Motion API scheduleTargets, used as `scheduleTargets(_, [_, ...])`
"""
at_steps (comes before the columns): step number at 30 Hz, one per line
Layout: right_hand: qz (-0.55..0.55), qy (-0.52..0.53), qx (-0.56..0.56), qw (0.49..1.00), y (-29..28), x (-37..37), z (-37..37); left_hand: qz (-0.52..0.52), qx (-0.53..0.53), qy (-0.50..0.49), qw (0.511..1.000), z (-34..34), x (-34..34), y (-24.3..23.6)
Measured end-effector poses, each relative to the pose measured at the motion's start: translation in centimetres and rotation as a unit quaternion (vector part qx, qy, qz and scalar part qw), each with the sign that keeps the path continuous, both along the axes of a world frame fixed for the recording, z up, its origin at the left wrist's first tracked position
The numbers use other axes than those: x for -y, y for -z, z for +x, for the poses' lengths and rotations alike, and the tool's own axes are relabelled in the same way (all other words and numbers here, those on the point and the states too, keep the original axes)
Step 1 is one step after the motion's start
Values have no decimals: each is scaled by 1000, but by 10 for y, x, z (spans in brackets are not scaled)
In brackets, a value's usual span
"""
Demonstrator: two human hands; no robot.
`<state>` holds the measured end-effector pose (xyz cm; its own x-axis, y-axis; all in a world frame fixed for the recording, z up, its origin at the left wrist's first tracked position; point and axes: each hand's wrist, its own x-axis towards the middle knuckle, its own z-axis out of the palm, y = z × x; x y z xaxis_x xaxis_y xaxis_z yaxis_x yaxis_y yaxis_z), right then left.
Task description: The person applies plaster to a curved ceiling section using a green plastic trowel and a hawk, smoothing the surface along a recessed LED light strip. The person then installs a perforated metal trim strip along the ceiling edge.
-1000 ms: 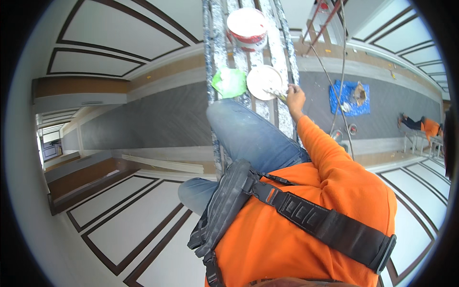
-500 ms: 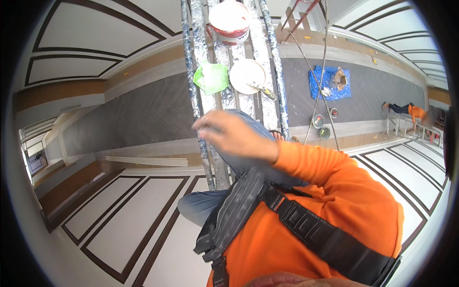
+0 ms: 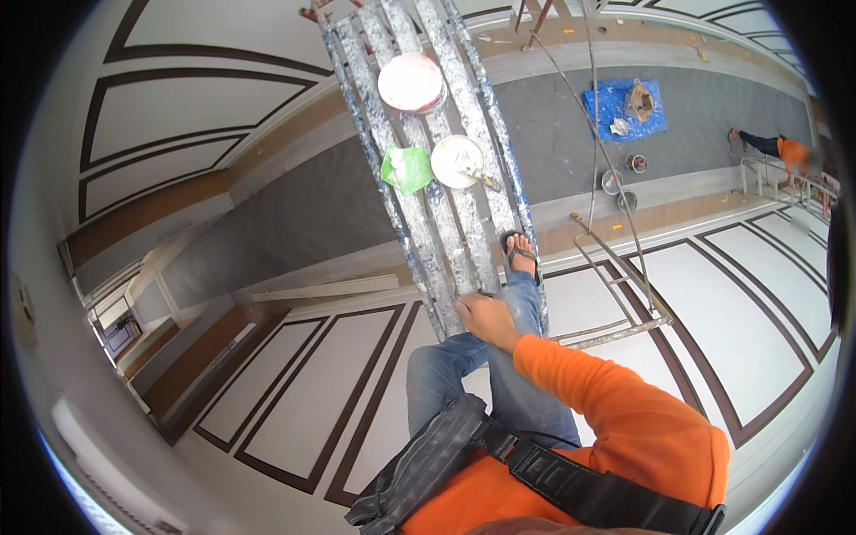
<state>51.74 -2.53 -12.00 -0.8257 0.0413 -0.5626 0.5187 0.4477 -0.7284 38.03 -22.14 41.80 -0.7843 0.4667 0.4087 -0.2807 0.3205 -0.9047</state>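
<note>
While we look down from the platform, our right hand (image 3: 486, 319) rests at centre frame on the near end of the paint-spattered plank (image 3: 426, 192), palm down, fingers spread flat against its edge and closed around nothing. Our left hand is out of view. The plank runs from the centre up to the top edge of the frame. On it, in the upper middle, sits a white bucket (image 3: 411, 83) with a reddish rim; nearer to us lies a shallow white pan (image 3: 457, 161) with a small tool (image 3: 477, 174) laid across it, and a crumpled green bag (image 3: 407, 168) lies just beside the pan on its left. Our orange sleeve (image 3: 615, 401) fills the lower right, a black strap (image 3: 571, 477) crossing it, and our jeans (image 3: 499, 357) lead up to a sandalled foot (image 3: 519, 252) by the plank's right edge. Far below, upper right, a blue sheet (image 3: 620, 111) lies on the grey floor strip. Another person in orange (image 3: 785, 147) stands at the right edge.
</note>
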Motion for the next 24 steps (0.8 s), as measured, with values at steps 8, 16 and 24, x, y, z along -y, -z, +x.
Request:
scheduleTargets(8, [-69,198,111,972,-4,-73,-3,99,44,-143,984,0,-24,-11])
scheduleTargets(16, [-124,341,-20,932,21,-55,-196,55,74,11,996,3,7,-17])
scheduleTargets(24, [-443,326,-275,789,-208,-15,-565,81,12,-746,661,-49,-46,-41])
